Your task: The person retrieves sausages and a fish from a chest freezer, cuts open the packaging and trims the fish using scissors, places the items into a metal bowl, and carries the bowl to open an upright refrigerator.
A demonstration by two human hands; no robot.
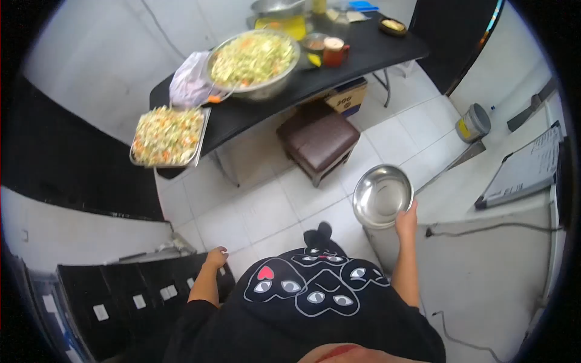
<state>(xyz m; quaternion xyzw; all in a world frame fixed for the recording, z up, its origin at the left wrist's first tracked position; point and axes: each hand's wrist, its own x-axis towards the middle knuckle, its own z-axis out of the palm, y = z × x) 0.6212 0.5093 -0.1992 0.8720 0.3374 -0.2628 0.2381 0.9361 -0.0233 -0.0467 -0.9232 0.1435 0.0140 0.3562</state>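
My right hand [406,219] grips the rim of a shiny metal bowl [382,196], thumb over the edge. The bowl is held out over the floor at the right, tilted so its inside shows, with no food visible in it. At the lower left, my left hand [217,257] hangs beside my body with its fingers curled. A small whitish spot shows at the fingertips, too small to name. Ahead, a large metal basin [295,63] heaped with shredded vegetables stands on the black table [266,112]. A rectangular metal tray [203,136] of chopped vegetables lies on the table's left end.
A brown cushioned stool [318,136] stands before the table, with a cardboard box [348,97] behind it. A cloth bag [187,81], a red mug [333,53] and a small bowl [314,42] are on the table. At right are a grey bucket [474,124] and a whiteboard [523,166].
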